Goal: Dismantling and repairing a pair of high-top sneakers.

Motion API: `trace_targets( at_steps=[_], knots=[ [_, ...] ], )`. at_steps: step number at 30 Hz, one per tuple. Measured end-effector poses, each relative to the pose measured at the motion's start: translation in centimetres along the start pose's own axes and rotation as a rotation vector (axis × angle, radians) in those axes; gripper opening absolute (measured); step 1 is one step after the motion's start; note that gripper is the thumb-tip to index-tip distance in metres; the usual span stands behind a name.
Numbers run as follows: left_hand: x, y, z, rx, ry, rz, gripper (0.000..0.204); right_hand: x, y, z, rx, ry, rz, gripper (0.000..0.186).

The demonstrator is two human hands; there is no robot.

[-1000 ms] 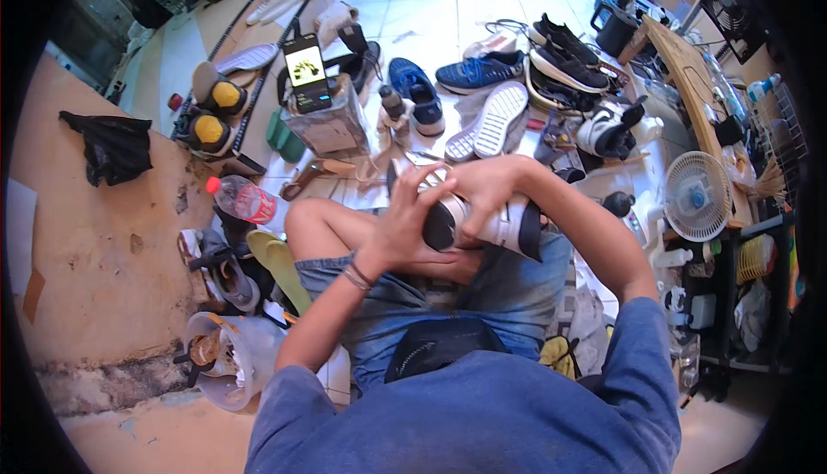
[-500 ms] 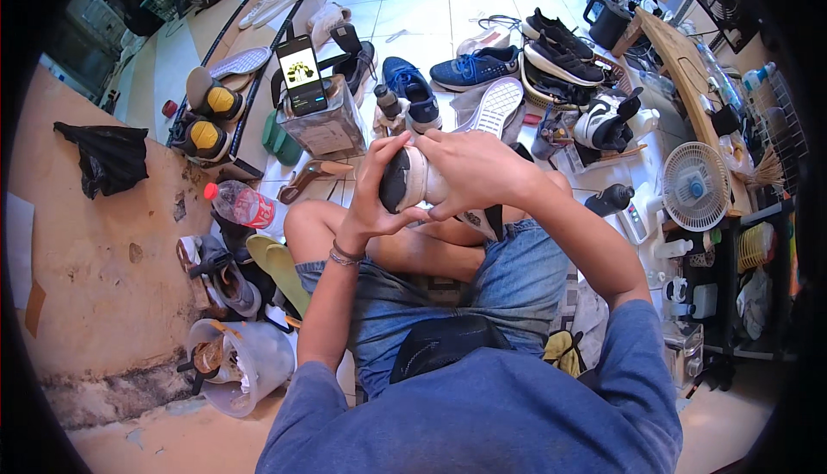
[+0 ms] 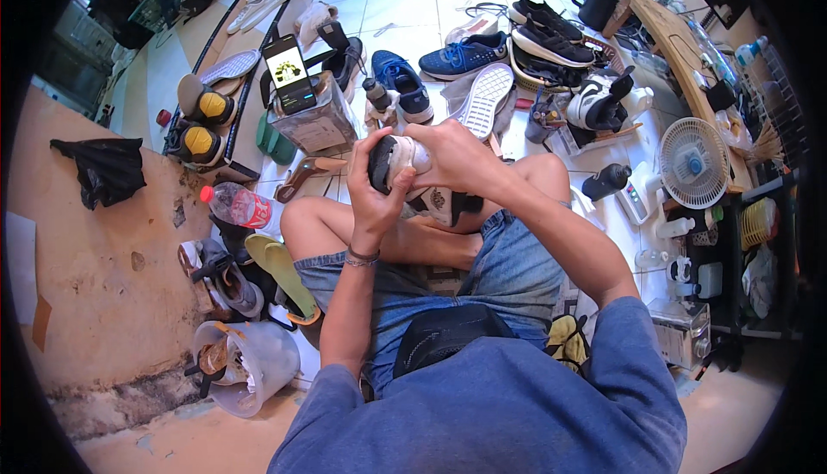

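I sit cross-legged on a tiled floor and hold a white sneaker (image 3: 398,160) with a dark sole up in front of me. My left hand (image 3: 372,188) grips it from below and the left, fingers wrapped over the sole end. My right hand (image 3: 455,157) closes over its top and right side. The rest of the shoe hangs below my hands toward my knee, partly hidden.
A phone (image 3: 289,74) leans on a clear box (image 3: 317,121) ahead. Several shoes lie around, among them a blue sneaker (image 3: 401,86) and a white sole (image 3: 484,100). A plastic bottle (image 3: 239,207) and a bucket (image 3: 243,365) lie left, a small fan (image 3: 694,164) right.
Both hands have carried the sneaker to the left and turned it, so its dark sole end now faces me. My view has shifted slightly.
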State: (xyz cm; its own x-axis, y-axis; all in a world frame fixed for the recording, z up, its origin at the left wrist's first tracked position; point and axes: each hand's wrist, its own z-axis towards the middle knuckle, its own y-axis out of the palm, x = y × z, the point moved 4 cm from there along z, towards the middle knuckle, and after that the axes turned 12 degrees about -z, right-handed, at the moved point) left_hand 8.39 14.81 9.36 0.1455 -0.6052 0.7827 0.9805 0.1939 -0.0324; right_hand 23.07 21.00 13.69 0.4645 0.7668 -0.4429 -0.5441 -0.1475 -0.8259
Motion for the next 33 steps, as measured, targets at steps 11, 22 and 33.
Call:
trace_targets(
  at_steps=[11,22,33],
  knots=[
    [-2.2,-0.2,-0.7,-0.083,-0.178,-0.098,0.063,1.7,1.0,-1.0,-0.101,0.157,-0.149,0.065],
    [-3.6,1.2,4.5,-0.044,-0.299,-0.014,0.059,0.6,-0.3,-0.9,0.003,0.196,-0.555,0.102],
    [2.3,-3.3,11.8,0.184,-0.064,0.171,0.063,2.0,10.3,-10.1,0.042,-0.085,-0.034,0.038]
  ],
)
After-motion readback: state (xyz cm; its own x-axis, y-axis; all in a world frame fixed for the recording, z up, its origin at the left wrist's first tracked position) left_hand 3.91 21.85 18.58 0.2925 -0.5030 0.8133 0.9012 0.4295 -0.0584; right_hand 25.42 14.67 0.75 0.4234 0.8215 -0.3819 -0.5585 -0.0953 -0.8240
